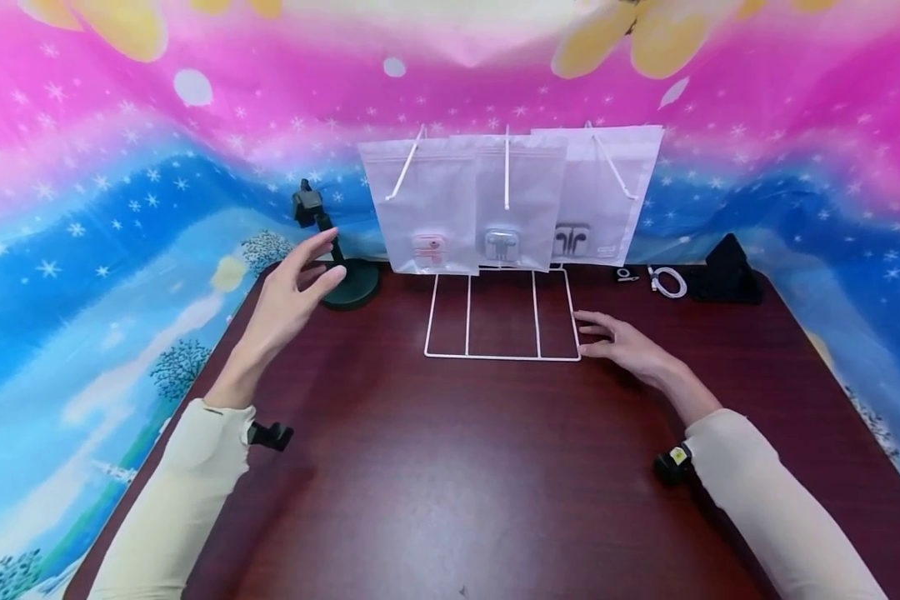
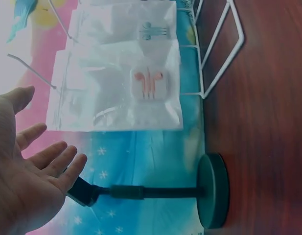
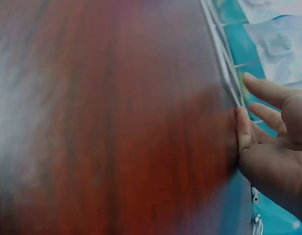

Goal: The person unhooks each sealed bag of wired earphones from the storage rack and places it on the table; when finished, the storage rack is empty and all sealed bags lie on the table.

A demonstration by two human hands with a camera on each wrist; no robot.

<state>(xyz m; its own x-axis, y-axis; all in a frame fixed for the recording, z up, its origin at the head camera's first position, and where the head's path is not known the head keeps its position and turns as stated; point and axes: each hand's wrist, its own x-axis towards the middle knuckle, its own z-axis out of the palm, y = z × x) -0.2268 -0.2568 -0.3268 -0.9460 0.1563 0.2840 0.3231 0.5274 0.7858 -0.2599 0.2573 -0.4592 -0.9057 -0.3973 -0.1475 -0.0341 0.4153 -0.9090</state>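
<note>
A white wire rack stands at the back of the table, with three frosted zip bags hanging from its hooks. Red earphones show in the left bag, pale ones in the middle bag and dark ones in the right bag. My left hand is raised, fingers apart and holding nothing, left of the bags. My right hand is low over the table, its relaxed fingertips right at the right side of the rack's base. In the right wrist view its little finger lies close to the tabletop.
A black stand with a round base is behind the left hand. At the back right are a small item, a coiled white cable and a black angular holder. A printed cloth encloses the table.
</note>
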